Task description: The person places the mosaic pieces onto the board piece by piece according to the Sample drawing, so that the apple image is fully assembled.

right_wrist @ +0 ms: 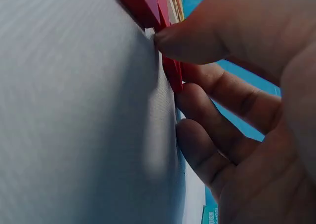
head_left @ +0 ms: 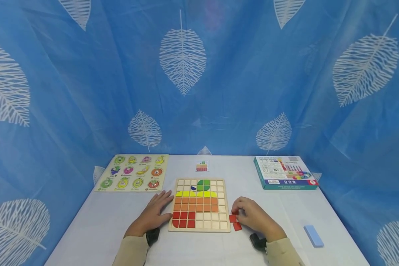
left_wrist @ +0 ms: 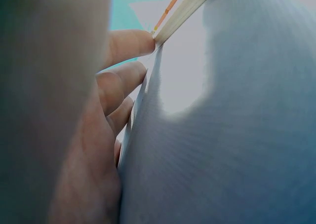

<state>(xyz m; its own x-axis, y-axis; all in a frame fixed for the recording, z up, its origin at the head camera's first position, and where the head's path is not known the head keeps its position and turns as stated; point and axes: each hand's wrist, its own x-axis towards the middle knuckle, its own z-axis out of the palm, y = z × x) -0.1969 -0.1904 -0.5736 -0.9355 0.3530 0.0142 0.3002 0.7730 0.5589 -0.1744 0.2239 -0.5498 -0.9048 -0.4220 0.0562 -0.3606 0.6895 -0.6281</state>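
Right hand [head_left: 252, 217]: grip curled on a red tile [right_wrist: 170, 72] at the fingertips, thumb [right_wrist: 197, 36] above, on the worktop [head_left: 286, 214] just beside the grid board [head_left: 199, 205]. Two further red tiles [head_left: 235, 222] lie touching that hand. Left hand [head_left: 154, 212]: fingers straight and flat, resting against the board's near-left edge. Risks: the tile may slip from a shallow pinch; the curled knuckles may scatter the loose tiles; the board may shift if the left hand lifts.
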